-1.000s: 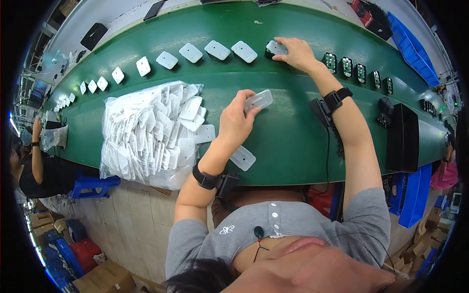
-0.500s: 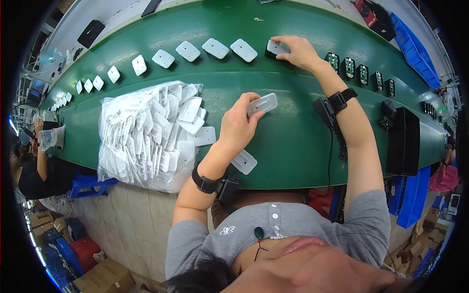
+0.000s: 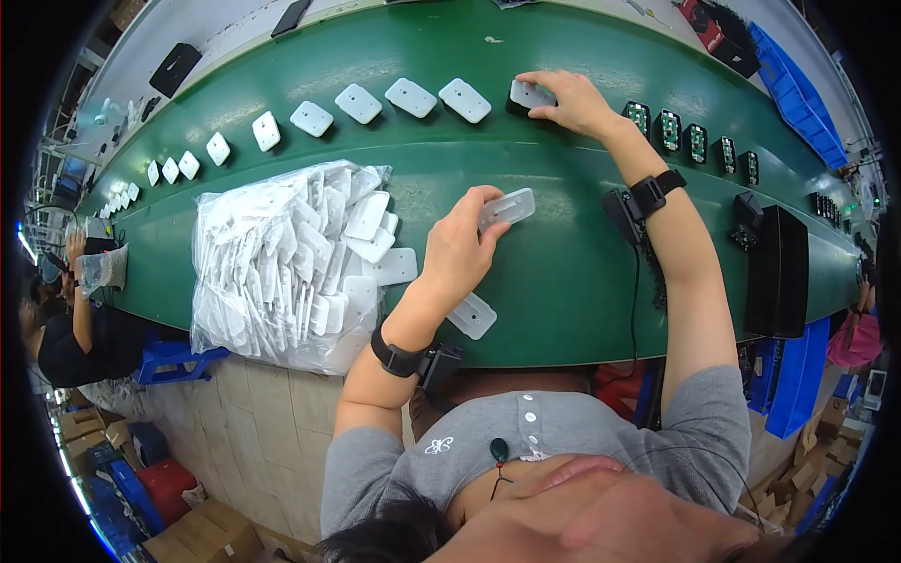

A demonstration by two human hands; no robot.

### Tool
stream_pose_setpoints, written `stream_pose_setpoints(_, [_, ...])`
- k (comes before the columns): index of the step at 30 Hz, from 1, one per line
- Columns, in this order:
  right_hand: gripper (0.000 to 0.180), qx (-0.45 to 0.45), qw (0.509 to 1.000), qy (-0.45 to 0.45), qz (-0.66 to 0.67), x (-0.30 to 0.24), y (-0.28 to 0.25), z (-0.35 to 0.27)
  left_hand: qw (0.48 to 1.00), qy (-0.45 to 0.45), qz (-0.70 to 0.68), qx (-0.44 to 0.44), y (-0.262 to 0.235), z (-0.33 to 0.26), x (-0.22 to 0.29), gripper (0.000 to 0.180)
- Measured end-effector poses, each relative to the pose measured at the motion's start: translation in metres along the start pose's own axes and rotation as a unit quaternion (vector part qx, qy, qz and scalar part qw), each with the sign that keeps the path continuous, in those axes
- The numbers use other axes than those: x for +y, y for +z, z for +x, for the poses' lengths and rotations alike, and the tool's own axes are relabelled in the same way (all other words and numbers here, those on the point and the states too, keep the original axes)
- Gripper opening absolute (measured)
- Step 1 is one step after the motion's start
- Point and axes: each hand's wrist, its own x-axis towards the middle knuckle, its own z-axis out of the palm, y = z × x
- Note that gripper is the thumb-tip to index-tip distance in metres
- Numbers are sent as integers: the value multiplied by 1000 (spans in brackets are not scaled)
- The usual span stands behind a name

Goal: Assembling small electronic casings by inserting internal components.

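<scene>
Green conveyor tabletop (image 3: pixel 563 272), white covers in a row along its far side. Left hand (image 3: pixel 460 249): grip closed on white plastic cover (image 3: pixel 508 206), held above tabletop. Right hand (image 3: pixel 572 101): fingers pressing white cover on dark unit (image 3: pixel 527 95), at row's right end. Bag of covers (image 3: pixel 282 263) at left.

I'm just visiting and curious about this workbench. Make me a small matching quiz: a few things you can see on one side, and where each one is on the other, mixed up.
Things:
1. left hand
2. right hand
3. clear plastic bag of white covers
4. single white cover

Places:
A. lying alone at the near edge of the green belt
B. pressing on a white cover at the end of the row on the belt
C. lying on the belt, to the person's left
D. holding a white plastic cover above the belt

Pairs: 1-D, 2-B, 3-C, 4-A
</scene>
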Motion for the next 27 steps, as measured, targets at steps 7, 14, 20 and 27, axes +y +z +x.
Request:
stream_pose_setpoints(7, [54, 13, 1000, -7, -2, 5, 5, 2, 998, 2, 69, -3, -1, 0, 2, 32])
stream_pose_setpoints(14, [52, 113, 986, -116, -32, -1, 11, -2, 969, 147, 191, 51, 1, 4, -16, 39])
stream_pose_setpoints(20, [58, 100, 970, -215, 50, -73, -22, -52, 971, -21, -202, 127, -1, 14, -10, 49])
stream_pose_setpoints(27, [59, 121, 959, -254, 22, -117, -24, -89, 919, -35, -390, 51, -3, 12, -3, 46])
